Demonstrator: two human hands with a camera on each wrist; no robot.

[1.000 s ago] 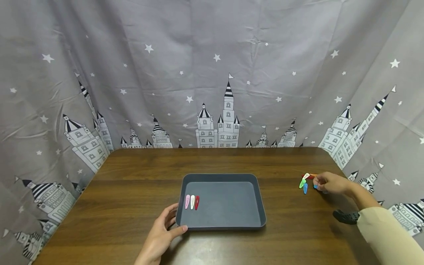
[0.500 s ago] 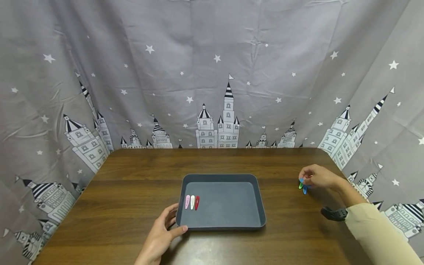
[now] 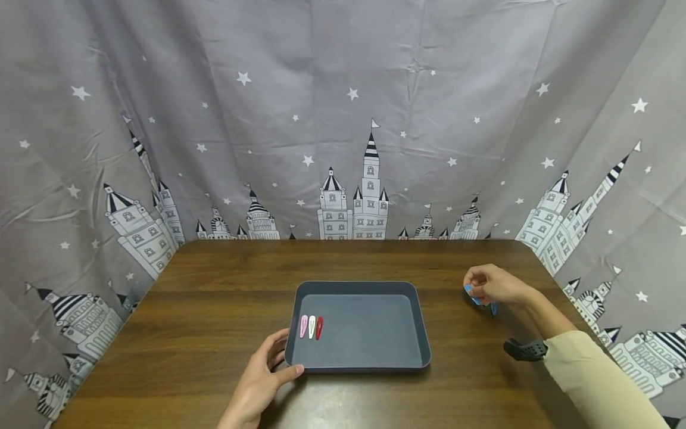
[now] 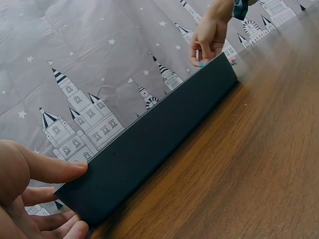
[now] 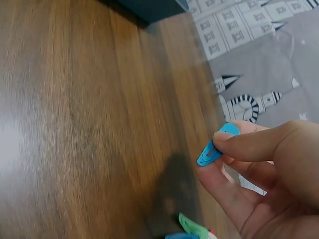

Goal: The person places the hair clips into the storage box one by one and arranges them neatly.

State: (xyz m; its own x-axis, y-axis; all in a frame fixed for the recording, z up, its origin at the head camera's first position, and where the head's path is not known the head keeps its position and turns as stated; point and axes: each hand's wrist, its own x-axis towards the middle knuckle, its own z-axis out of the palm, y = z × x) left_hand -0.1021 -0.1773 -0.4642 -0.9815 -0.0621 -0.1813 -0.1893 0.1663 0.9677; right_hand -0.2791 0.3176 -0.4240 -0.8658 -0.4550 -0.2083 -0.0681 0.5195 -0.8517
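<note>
My right hand (image 3: pixel 495 285) is above the right side of the table, pinching a light blue snap hair clip (image 5: pixel 218 144) between thumb and fingertips. Below it, the right wrist view shows a green hair clip (image 5: pixel 193 227) and a darker blue hair clip (image 5: pixel 182 236) on the table; the hand mostly hides that pile in the head view. My left hand (image 3: pixel 261 372) grips the near left corner of a dark grey tray (image 3: pixel 364 369), thumb on the rim. Inside the tray, a pink clip (image 3: pixel 303 326), a white clip (image 3: pixel 312 327) and a red clip (image 3: pixel 319 328) lie side by side at the left.
The tray sits mid-way across a brown wooden table (image 3: pixel 214 286). Behind the table hangs a grey curtain (image 3: pixel 278 89) printed with castles and stars. A black band (image 3: pixel 525 350) is on the right wrist.
My right hand has lifted the light blue clip from beside the pile and carried it left toward the tray. The left hand and the tray stay in place.
</note>
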